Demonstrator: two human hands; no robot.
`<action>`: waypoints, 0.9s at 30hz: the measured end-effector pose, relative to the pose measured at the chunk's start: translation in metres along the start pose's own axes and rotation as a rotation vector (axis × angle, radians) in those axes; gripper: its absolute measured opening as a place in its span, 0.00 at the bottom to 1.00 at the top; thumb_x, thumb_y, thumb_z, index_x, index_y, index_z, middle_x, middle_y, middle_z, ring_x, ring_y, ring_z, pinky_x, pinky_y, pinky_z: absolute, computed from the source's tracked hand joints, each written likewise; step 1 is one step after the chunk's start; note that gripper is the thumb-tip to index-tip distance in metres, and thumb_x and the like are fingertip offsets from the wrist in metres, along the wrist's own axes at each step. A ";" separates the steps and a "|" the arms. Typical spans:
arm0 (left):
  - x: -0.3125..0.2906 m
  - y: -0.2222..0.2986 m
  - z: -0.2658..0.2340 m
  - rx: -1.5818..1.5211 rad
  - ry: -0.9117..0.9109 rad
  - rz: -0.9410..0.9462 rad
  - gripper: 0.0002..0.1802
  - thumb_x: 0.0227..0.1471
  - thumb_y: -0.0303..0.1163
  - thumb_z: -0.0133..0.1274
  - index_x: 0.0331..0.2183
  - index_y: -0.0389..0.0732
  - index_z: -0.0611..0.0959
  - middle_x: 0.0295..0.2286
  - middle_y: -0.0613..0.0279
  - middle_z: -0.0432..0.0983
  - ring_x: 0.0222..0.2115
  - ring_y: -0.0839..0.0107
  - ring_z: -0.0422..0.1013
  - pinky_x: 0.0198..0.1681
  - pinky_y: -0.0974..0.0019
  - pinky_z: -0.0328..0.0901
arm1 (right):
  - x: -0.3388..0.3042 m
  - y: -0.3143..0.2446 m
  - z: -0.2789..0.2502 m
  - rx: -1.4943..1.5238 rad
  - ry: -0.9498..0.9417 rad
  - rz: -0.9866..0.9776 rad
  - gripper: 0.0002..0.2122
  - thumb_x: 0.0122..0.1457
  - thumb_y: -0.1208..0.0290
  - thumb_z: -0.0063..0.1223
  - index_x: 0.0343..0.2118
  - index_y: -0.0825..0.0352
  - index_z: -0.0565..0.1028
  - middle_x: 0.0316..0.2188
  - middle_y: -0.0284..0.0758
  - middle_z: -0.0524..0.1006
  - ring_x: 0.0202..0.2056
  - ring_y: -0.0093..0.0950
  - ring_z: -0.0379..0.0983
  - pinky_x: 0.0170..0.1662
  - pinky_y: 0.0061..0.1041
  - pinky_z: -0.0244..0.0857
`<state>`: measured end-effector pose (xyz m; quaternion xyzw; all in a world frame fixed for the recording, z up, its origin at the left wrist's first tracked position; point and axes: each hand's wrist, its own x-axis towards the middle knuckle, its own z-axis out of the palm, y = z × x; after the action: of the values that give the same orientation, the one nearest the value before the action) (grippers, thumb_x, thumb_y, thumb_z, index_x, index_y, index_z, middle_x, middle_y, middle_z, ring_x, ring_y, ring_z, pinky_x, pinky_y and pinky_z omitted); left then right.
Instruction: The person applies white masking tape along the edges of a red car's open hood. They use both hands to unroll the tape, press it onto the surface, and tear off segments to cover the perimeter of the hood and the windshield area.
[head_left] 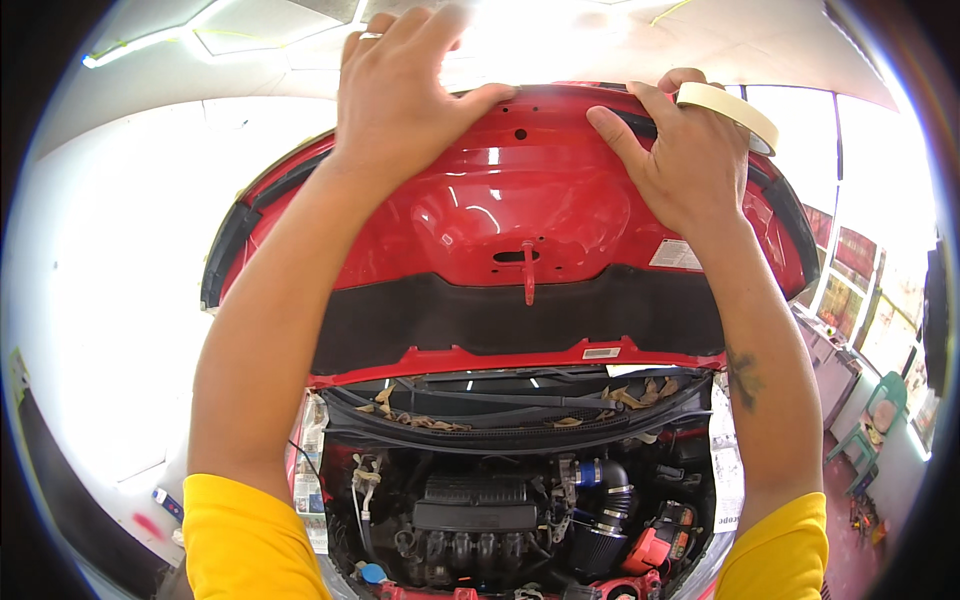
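A raised red car hood [520, 190] fills the middle of the head view, its underside facing me. Both my arms reach up to its top edge. My left hand [405, 95] is at that edge with the fingers spread, the thumb lying along the red rim and a ring on one finger. My right hand [690, 150] rests on the edge farther right, thumb and fingers apart. A roll of cream masking tape [735, 112] hangs around the fingers of this hand. The far side of the hood, where some fingertips go, is hidden.
Below the hood lies the open engine bay with a black engine [475, 505], an intake pipe [610, 490] and a red-capped battery [660, 540]. Newspaper [728, 470] covers the fender. Dry leaves [640, 395] litter the cowl. A green chair [880, 420] stands at the right.
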<state>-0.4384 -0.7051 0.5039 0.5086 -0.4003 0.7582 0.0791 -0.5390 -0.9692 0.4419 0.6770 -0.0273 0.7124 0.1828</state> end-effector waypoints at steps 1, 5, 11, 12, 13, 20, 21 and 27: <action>-0.003 -0.009 -0.007 0.021 -0.019 0.040 0.31 0.45 0.46 0.79 0.50 0.52 0.86 0.34 0.72 0.81 0.42 0.65 0.76 0.52 0.54 0.66 | 0.000 -0.001 0.000 0.003 0.003 0.003 0.32 0.67 0.32 0.55 0.48 0.62 0.88 0.47 0.43 0.83 0.46 0.43 0.82 0.47 0.46 0.76; -0.023 -0.036 -0.031 0.056 -0.081 0.085 0.29 0.47 0.44 0.78 0.50 0.52 0.87 0.34 0.72 0.82 0.42 0.66 0.76 0.53 0.55 0.66 | -0.001 0.006 -0.001 -0.017 0.008 0.001 0.32 0.67 0.32 0.54 0.48 0.62 0.87 0.49 0.44 0.81 0.50 0.43 0.80 0.47 0.47 0.76; -0.039 -0.060 -0.054 0.084 -0.156 0.031 0.27 0.48 0.39 0.78 0.51 0.51 0.87 0.35 0.71 0.82 0.43 0.66 0.75 0.54 0.57 0.66 | -0.001 0.002 -0.001 -0.002 -0.019 0.035 0.32 0.67 0.33 0.54 0.50 0.62 0.87 0.49 0.42 0.81 0.51 0.42 0.78 0.49 0.48 0.75; -0.040 -0.061 -0.059 0.091 -0.177 0.019 0.26 0.49 0.38 0.77 0.51 0.51 0.87 0.36 0.70 0.82 0.43 0.65 0.75 0.54 0.57 0.66 | -0.001 0.001 -0.002 0.003 -0.021 0.041 0.32 0.67 0.32 0.54 0.50 0.62 0.87 0.50 0.42 0.80 0.51 0.42 0.78 0.50 0.48 0.75; -0.039 -0.060 -0.059 0.094 -0.196 0.011 0.26 0.50 0.37 0.77 0.51 0.50 0.87 0.36 0.70 0.82 0.43 0.65 0.75 0.55 0.57 0.66 | -0.001 0.001 -0.002 0.000 -0.018 0.031 0.32 0.67 0.32 0.54 0.50 0.62 0.87 0.50 0.42 0.80 0.52 0.42 0.77 0.50 0.48 0.75; -0.001 -0.021 -0.046 -0.053 -0.427 -0.032 0.20 0.53 0.41 0.73 0.47 0.47 0.89 0.38 0.66 0.83 0.47 0.62 0.75 0.59 0.55 0.65 | -0.002 0.002 -0.004 -0.079 -0.023 0.015 0.33 0.66 0.33 0.55 0.51 0.62 0.87 0.49 0.41 0.81 0.52 0.41 0.77 0.51 0.47 0.74; 0.005 -0.018 -0.037 -0.066 -0.411 -0.012 0.19 0.53 0.42 0.73 0.45 0.47 0.90 0.39 0.65 0.83 0.48 0.62 0.75 0.59 0.55 0.65 | -0.001 0.002 -0.005 -0.083 -0.015 0.011 0.33 0.66 0.33 0.55 0.51 0.63 0.87 0.49 0.41 0.81 0.52 0.40 0.77 0.51 0.47 0.74; 0.017 0.014 -0.018 -0.038 -0.337 0.054 0.09 0.57 0.41 0.68 0.35 0.48 0.94 0.34 0.67 0.85 0.43 0.62 0.77 0.56 0.54 0.67 | 0.003 -0.004 -0.009 -0.034 -0.108 0.045 0.32 0.66 0.34 0.57 0.53 0.64 0.86 0.51 0.38 0.79 0.54 0.38 0.75 0.51 0.46 0.74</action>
<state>-0.4662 -0.7066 0.5078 0.6161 -0.4357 0.6562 0.0000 -0.5464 -0.9618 0.4435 0.7106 -0.0643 0.6780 0.1766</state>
